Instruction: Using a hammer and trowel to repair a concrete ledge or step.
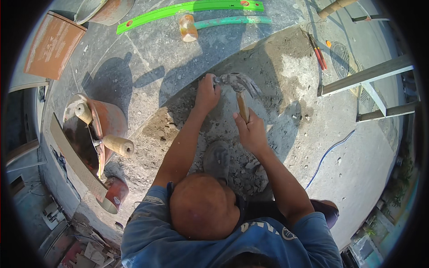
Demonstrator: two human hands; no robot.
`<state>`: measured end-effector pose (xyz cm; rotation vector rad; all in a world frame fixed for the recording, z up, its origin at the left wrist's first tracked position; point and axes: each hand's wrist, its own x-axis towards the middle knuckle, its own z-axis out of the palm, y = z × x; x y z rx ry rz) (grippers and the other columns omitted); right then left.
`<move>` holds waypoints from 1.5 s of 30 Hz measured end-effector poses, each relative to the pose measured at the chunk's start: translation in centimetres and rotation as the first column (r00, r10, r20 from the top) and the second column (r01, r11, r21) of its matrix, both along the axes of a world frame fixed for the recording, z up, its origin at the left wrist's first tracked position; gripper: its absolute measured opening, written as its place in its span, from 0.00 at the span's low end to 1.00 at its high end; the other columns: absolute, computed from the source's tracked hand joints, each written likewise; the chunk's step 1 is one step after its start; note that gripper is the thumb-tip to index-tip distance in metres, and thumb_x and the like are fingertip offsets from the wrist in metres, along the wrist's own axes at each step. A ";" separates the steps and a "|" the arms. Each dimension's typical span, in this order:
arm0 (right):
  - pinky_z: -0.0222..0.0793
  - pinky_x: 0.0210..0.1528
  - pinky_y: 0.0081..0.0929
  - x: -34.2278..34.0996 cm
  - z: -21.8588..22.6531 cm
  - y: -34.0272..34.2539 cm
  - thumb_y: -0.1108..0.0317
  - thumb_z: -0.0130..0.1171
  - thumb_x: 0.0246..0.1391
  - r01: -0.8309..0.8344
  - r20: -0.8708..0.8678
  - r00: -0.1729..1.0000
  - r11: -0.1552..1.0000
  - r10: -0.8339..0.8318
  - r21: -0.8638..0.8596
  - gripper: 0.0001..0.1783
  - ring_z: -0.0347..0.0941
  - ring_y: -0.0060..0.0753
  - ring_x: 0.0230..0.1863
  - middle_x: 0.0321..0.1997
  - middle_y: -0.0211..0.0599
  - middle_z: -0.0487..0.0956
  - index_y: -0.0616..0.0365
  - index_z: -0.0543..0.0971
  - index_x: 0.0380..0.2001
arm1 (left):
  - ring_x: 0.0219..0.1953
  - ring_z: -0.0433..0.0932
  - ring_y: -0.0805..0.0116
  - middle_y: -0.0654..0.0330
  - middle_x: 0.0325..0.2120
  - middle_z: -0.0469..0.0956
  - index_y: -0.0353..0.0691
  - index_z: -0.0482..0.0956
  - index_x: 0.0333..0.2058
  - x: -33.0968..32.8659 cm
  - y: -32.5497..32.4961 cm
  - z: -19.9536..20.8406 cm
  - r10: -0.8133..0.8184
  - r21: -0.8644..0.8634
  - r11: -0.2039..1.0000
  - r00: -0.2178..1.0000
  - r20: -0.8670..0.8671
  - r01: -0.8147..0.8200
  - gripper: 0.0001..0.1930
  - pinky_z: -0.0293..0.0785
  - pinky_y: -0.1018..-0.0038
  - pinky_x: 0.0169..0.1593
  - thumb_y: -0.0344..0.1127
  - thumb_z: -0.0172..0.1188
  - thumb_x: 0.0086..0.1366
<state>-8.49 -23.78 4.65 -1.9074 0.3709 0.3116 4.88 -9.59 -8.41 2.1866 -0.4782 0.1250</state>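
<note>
My right hand (254, 134) grips the wooden handle of a claw hammer (242, 84), its metal head lying just right of my left hand. My left hand (207, 94) is closed at the edge of a rough, broken strip of floor (232, 107). What its fingers hold is hidden from above, and the hammer's face sits right beside them. Below my hands a dark boot (216, 161) stands among loose concrete rubble (254, 176). My bent knee (203, 207) is between my forearms.
At left stands a bucket (115, 118) holding wooden-handled tools (117, 145), with a red can (117, 193) below. Beyond lie a green level (192, 8), a mallet (188, 29) and a brown box (54, 45). To the right are red-handled pliers (319, 57), a metal frame (368, 77) and blue wire (328, 152).
</note>
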 end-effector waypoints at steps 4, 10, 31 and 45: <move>0.54 0.15 0.17 1.6 2.2 -2.7 0.59 0.51 0.65 0.289 0.161 0.932 0.935 -0.324 0.205 0.13 0.58 0.12 0.14 0.16 0.22 0.64 0.55 0.67 0.30 | 0.40 0.73 0.42 0.43 0.34 0.73 0.34 0.65 0.42 0.7 -2.9 2.5 0.041 0.264 0.964 0.969 -0.243 0.025 0.15 0.67 0.53 0.45 0.27 0.55 0.57; 0.47 0.11 0.13 1.7 5.0 -4.0 0.59 0.53 0.64 0.456 0.117 0.839 0.805 -0.531 0.378 0.14 0.53 0.10 0.12 0.14 0.20 0.60 0.56 0.65 0.31 | 0.39 0.72 0.45 0.46 0.34 0.71 0.34 0.64 0.42 -1.7 -2.3 3.1 -0.093 0.204 0.973 0.992 -0.088 0.109 0.15 0.65 0.55 0.44 0.26 0.55 0.57; 0.53 0.15 0.17 3.1 1.4 -0.5 0.58 0.50 0.65 0.146 -0.101 0.986 0.979 -0.132 0.141 0.16 0.55 0.13 0.12 0.15 0.22 0.63 0.56 0.64 0.27 | 0.38 0.72 0.42 0.43 0.32 0.71 0.35 0.65 0.42 0.7 0.4 -0.4 -0.033 -0.083 0.996 0.995 -0.098 0.025 0.15 0.67 0.54 0.41 0.29 0.55 0.57; 0.53 0.14 0.15 1.0 -2.6 -1.8 0.59 0.52 0.63 0.152 -0.119 0.983 0.983 -0.139 0.100 0.14 0.58 0.12 0.12 0.15 0.20 0.62 0.55 0.66 0.30 | 0.37 0.73 0.39 0.41 0.32 0.73 0.34 0.65 0.43 -0.1 0.0 0.3 -0.053 -0.026 0.998 0.989 -0.138 0.050 0.15 0.67 0.53 0.40 0.29 0.53 0.58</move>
